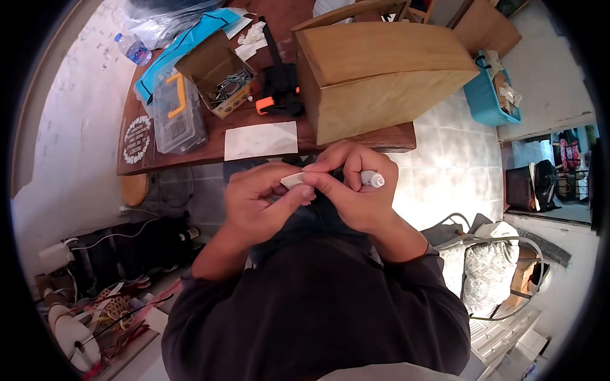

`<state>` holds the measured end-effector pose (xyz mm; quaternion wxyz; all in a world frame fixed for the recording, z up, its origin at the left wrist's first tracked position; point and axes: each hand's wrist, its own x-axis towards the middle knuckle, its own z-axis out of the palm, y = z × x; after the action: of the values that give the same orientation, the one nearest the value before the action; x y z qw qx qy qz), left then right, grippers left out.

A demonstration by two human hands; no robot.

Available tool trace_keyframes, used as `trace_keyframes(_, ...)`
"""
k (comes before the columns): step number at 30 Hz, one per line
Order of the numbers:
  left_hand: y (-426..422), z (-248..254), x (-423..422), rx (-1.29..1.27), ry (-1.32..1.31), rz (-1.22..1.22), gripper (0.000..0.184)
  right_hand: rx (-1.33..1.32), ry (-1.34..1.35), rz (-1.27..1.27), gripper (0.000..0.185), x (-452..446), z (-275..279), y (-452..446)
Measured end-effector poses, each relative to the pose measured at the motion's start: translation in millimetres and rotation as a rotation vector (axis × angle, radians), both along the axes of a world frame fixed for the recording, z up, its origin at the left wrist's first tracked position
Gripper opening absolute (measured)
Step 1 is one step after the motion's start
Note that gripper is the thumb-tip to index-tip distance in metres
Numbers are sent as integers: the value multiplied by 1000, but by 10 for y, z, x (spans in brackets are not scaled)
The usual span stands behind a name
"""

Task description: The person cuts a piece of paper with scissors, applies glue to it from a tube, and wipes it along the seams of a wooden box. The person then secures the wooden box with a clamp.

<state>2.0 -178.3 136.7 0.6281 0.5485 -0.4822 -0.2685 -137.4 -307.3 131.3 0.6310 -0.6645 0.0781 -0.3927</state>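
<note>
My left hand (257, 197) and my right hand (359, 187) meet above my lap, just off the table's front edge. Between their thumbs and fingertips is pinched a small, flat, whitish piece (292, 181), perhaps folded paper; most of it is covered by the fingers. A slim white tube (373, 179) with a round end pokes out from my right hand's curled fingers, and its other end is hidden. On the table edge just beyond my hands lies a blank white sheet of paper (260, 141).
On the brown table (216, 136) stand a large wooden box (387, 95), an open carton of screws (232, 86), a clear plastic case (178, 120), a black-and-orange clamp (279, 89) and a water bottle (133, 49). A blue bin (489, 95) sits right, on the floor.
</note>
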Motion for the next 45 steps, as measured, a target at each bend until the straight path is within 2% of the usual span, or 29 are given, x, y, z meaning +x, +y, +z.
trace_keyframes(3, 9, 67, -8, 103, 5, -9, 6, 37, -26, -78, 48, 48, 18, 45)
trace_keyframes(5, -4, 64, -20, 128, 42, 16, 7, 195, 22, -95, 47, 52, 26, 59)
trace_keyframes(8, -62, 43, -38, -8, 23, 78, 10, 299, 15, -89, 45, 47, 56, 46)
trace_keyframes(9, -75, 50, -26, 37, 5, 50, 9, 302, 14, -91, 45, 40, 50, 32)
trace_keyframes(11, -95, 83, -10, 85, -8, 23, 10, 108, 12, -137, 44, 6, 34, 0)
trace_keyframes(13, -106, 155, 16, 166, -71, -61, 10, 115, -2, -100, 44, 6, 75, -23)
trace_keyframes(17, -173, 143, -43, 157, -110, -31, 9, 209, 3, -97, 44, 8, 147, -32)
trace_keyframes(20, -251, 62, -132, 53, -74, 46, 8, 223, -14, -137, 44, 15, 83, -56)
trace_keyframes(22, -297, -4, -177, -13, 143, 72, 12, 176, 3, -161, 43, -6, 31, -82)
trace_keyframes(23, -299, 6, -163, -11, 142, 72, 12, 129, 21, -182, 43, -12, 7, -91)
trace_keyframes(26, -286, 70, -138, 77, 112, 29, 16, 161, 19, -195, 43, -7, -38, -101)
trace_keyframes(31, -327, 21, -172, -49, -21, 188, 16, 235, 40, -134, 43, 12, 53, -51)
trace_keyframes(36, -355, 3, -193, -70, -13, 253, 16, 278, 20, -109, 42, -69, 21, -58)
trace_keyframes(38, -409, -15, -86, -134, -250, 211, 13, 446, 92, -66, 43, -100, 108, -113)
trace_keyframes(39, -415, -3, -67, -135, -250, 207, 13, 504, 126, -56, 42, -110, 135, -124)
trace_keyframes(40, -424, 21, -53, -100, -282, 184, 11, 506, 125, -64, 42, -113, 116, -153)
trace_keyframes(42, -442, 87, -78, -69, -314, 158, 10, 155, 137, -79, 40, -126, 64, -233)
trace_keyframes(43, -431, 143, -119, -83, -93, 167, 10, 163, 183, -46, 29, -184, 164, -231)
trace_keyframes(44, -413, 215, -148, -95, 128, 176, 11, 164, 182, -48, 29, -234, 196, -271)
trace_keyframes(45, -357, 333, -111, -10, 153, 122, 14, 151, 194, 4, 25, -297, 218, -320)
